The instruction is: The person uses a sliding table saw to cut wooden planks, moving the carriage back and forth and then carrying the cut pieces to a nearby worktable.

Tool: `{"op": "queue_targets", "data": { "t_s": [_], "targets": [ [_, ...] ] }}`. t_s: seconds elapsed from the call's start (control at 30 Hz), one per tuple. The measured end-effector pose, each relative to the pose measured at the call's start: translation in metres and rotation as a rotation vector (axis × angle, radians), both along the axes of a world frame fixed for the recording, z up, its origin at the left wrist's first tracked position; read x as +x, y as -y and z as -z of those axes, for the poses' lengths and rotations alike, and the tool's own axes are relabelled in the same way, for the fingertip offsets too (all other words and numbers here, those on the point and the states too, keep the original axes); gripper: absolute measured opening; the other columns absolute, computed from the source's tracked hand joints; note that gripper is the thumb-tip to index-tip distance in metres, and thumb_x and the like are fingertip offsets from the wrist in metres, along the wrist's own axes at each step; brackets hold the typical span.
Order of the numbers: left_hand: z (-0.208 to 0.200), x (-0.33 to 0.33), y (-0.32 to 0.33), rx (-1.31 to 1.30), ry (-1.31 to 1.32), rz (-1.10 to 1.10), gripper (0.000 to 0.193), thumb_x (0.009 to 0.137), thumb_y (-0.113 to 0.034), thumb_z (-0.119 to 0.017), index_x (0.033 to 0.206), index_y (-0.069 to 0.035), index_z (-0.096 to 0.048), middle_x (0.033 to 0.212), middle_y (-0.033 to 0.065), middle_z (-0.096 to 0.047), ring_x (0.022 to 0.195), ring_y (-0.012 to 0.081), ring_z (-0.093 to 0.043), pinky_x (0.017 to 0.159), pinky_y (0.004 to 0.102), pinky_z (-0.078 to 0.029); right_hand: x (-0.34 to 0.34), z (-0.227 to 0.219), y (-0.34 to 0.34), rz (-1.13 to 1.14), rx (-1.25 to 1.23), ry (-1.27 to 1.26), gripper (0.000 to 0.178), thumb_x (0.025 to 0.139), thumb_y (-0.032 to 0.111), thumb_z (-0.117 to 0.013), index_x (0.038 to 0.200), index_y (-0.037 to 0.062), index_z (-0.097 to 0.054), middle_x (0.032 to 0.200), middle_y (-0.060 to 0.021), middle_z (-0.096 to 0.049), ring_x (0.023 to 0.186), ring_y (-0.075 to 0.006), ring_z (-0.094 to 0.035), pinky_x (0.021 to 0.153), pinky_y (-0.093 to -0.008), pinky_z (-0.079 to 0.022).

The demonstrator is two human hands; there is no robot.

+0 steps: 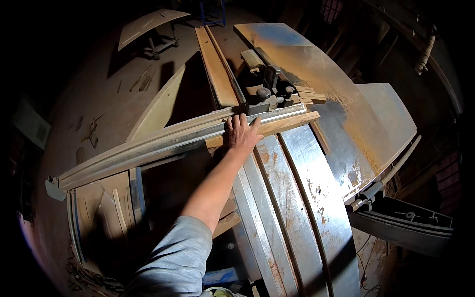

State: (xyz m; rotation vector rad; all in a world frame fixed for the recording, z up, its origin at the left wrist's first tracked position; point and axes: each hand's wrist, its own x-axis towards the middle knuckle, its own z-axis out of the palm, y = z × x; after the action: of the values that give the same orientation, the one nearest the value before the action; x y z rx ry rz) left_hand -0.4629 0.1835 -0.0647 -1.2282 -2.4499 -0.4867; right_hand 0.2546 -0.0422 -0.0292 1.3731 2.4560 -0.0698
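Behind the rail [198,130] stand a fixture [263,102] and, farther left, a trolley [148,25]; before it, the machine table [311,173].

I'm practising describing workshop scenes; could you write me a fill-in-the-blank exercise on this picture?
The hand on the metal fence rail is the person's ____ hand.
The short sleeve is coloured ____.
The light-brown beam along the rail's right end is made of ____.
Missing words: left; grey; wood.
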Motion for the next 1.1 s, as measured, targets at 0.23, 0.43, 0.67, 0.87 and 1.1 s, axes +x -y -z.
{"op": "queue_targets", "data": {
  "t_s": [0.23, 0.43, 0.67, 0.87, 1.1],
  "targets": [
    [0.005, 0.000, -0.007, -0.003, 0.029, -0.068, 0.073, 0.078, -0.041, -0.081, 0.140, -0.016, -0.055, 0.126, 0.0206, -0.048, 0.123, 0.0389, -0.042, 0.112, 0.0584, -0.023, -0.021, -0.023, -0.009, 0.148, -0.201, 0.017, 0.090, 0.071, 0.060, -0.081, 0.140, 0.0096, -0.052, 0.131, -0.0273, -0.057, 0.103, -0.0441, -0.063, 0.083, -0.0542, -0.053],
    [-0.008, 0.006, -0.010, -0.158, 0.072, -0.125, 0.078, 0.080, -0.041, -0.079, 0.146, -0.015, -0.047, 0.135, 0.0240, -0.046, 0.130, 0.0403, -0.039, 0.114, 0.0587, -0.018, 0.014, 0.017, 0.006, 0.093, -0.133, -0.252, 0.092, 0.074, 0.050, -0.082, 0.147, 0.0072, -0.046, 0.143, -0.0302, -0.043, 0.125, -0.0517, -0.044, 0.103, -0.0593, -0.040],
    [-0.008, 0.007, -0.016, -0.183, 0.083, -0.148, 0.078, 0.080, -0.042, -0.079, 0.147, -0.016, -0.047, 0.135, 0.0228, -0.045, 0.132, 0.0395, -0.038, 0.115, 0.0583, -0.019, 0.034, 0.049, 0.010, 0.085, -0.079, -0.227, 0.102, 0.072, 0.053, -0.083, 0.152, 0.0081, -0.040, 0.143, -0.0285, -0.044, 0.125, -0.0492, -0.045, 0.100, -0.0575, -0.042],
    [-0.009, 0.007, -0.016, -0.206, 0.066, -0.160, 0.077, 0.082, -0.043, -0.078, 0.148, -0.017, -0.047, 0.134, 0.0217, -0.046, 0.130, 0.0391, -0.039, 0.114, 0.0583, -0.021, 0.008, 0.037, -0.011, 0.229, -0.254, -0.291, 0.109, 0.068, 0.048, -0.087, 0.154, 0.0071, -0.035, 0.130, -0.0264, -0.054, 0.116, -0.0474, -0.051, 0.095, -0.0561, -0.045],
    [-0.004, 0.006, -0.017, -0.171, 0.050, -0.164, 0.075, 0.081, -0.043, -0.078, 0.144, -0.017, -0.050, 0.131, 0.0230, -0.047, 0.129, 0.0392, -0.040, 0.114, 0.0598, -0.021, 0.031, 0.083, -0.012, 0.167, -0.141, -0.426, 0.075, 0.061, 0.046, -0.090, 0.117, 0.0047, -0.063, 0.121, -0.0244, -0.058, 0.110, -0.0465, -0.055, 0.092, -0.0573, -0.046]
  ]
}}
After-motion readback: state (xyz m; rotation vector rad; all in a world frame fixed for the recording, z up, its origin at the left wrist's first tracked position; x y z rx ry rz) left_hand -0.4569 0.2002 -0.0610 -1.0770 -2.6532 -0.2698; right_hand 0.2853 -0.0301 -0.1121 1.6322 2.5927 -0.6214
